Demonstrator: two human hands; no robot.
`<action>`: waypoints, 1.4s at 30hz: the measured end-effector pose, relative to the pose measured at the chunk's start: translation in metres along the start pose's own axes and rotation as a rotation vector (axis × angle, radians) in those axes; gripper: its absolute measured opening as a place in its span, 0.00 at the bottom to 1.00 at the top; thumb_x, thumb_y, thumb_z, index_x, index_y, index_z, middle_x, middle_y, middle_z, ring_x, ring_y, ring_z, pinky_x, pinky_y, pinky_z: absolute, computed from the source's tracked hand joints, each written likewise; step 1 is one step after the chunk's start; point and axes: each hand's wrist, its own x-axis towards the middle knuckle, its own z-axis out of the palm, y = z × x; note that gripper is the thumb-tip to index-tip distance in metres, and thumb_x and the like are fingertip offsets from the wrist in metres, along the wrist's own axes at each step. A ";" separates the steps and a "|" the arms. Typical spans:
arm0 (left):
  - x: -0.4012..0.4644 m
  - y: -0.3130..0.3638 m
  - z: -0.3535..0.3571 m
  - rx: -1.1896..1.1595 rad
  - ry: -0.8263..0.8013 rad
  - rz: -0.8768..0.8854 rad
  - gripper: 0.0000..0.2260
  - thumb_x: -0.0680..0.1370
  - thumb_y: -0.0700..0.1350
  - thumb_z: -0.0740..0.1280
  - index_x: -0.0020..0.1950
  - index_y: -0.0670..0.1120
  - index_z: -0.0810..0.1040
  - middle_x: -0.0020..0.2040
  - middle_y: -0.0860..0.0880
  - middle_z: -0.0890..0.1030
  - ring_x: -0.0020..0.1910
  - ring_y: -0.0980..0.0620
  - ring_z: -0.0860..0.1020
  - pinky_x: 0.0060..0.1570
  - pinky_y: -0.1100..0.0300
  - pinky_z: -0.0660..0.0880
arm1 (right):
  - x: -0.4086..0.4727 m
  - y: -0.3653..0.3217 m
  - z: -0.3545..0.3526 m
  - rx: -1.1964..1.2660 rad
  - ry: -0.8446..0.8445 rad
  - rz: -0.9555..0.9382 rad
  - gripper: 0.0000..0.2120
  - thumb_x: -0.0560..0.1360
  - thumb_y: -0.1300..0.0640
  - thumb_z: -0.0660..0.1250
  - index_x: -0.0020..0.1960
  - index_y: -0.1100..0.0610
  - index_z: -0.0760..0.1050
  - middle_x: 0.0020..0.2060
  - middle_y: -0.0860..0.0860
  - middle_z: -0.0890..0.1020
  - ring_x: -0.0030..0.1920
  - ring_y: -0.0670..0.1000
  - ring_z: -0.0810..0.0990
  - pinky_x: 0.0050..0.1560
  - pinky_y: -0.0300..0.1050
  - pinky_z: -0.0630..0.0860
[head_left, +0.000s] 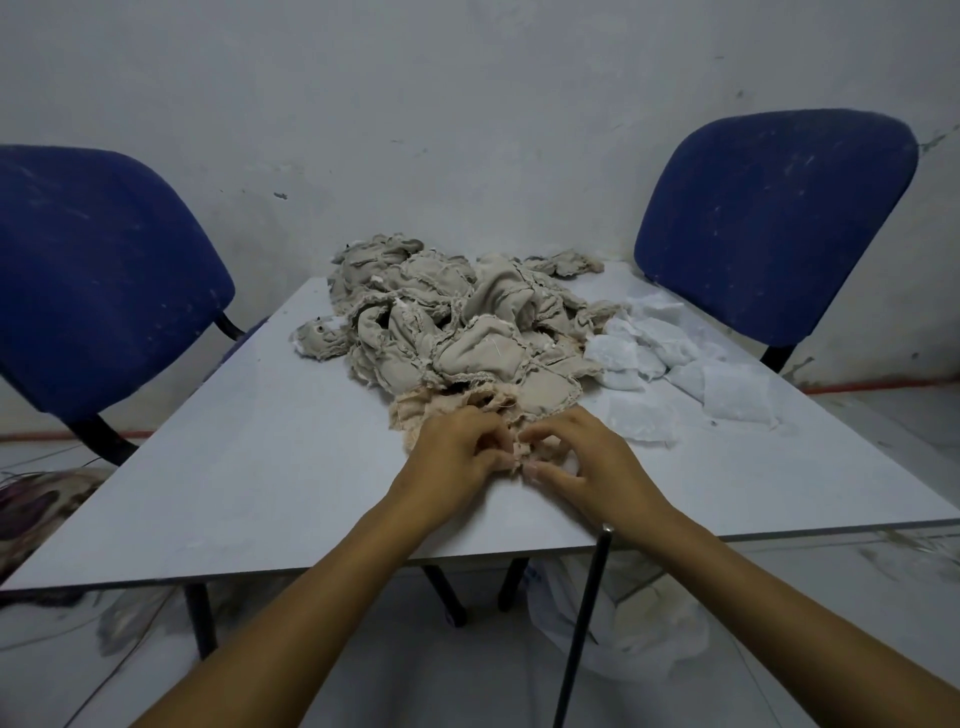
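We pinch the peach fabric piece (418, 410) with both hands. Our left hand (457, 460) and right hand (589, 465) curl their fingertips onto its near edge, at the near foot of the beige scrap pile (457, 322) on the table (260, 467). Its frayed edge looks weak, so a hard pull could tear it, and dragging it might topple the pile.

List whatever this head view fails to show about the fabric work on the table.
1. Head view: the spot on the peach frayed fabric piece pinched by the left hand and right hand; their curled fingers cover it.
2. Head view: lower layers of the beige frayed fabric pile; upper pieces cover them.
3. Head view: bottom end of the thin black rod; the frame's lower edge cuts it off.
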 end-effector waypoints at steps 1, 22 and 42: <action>0.000 0.002 0.000 -0.028 0.006 -0.007 0.03 0.72 0.39 0.75 0.42 0.45 0.82 0.41 0.52 0.78 0.40 0.59 0.73 0.42 0.68 0.66 | 0.000 0.000 0.000 -0.007 0.003 -0.011 0.13 0.73 0.51 0.74 0.57 0.46 0.79 0.52 0.43 0.77 0.52 0.42 0.76 0.53 0.38 0.73; 0.007 0.004 0.010 -0.059 0.018 0.153 0.07 0.78 0.44 0.70 0.56 0.48 0.81 0.52 0.49 0.75 0.52 0.52 0.73 0.52 0.59 0.71 | 0.005 0.010 -0.003 0.298 0.194 0.199 0.08 0.78 0.60 0.68 0.45 0.47 0.80 0.39 0.42 0.84 0.40 0.43 0.81 0.42 0.38 0.76; 0.014 0.006 0.006 -0.092 0.147 0.054 0.04 0.80 0.39 0.66 0.46 0.41 0.76 0.46 0.50 0.72 0.48 0.50 0.70 0.45 0.59 0.63 | 0.002 0.001 -0.001 0.150 0.174 -0.023 0.30 0.79 0.58 0.68 0.72 0.33 0.63 0.56 0.43 0.71 0.50 0.37 0.78 0.46 0.27 0.74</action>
